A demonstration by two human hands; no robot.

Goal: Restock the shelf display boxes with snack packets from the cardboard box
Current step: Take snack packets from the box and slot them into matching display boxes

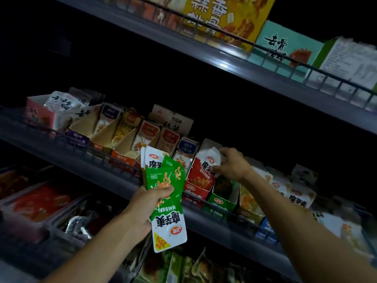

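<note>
Packets (165, 193), green and white, fanned upright in the gripping left hand (150, 205); right hand (231, 165) pinched a red-white packet (210, 160) standing in its red display box (199, 185) on the dim wire-fronted shelf (114, 180)

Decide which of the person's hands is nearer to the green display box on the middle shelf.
The right. The right hand pinches a white packet just above the green display box. The left hand grips green packets off to the box's left.
</note>
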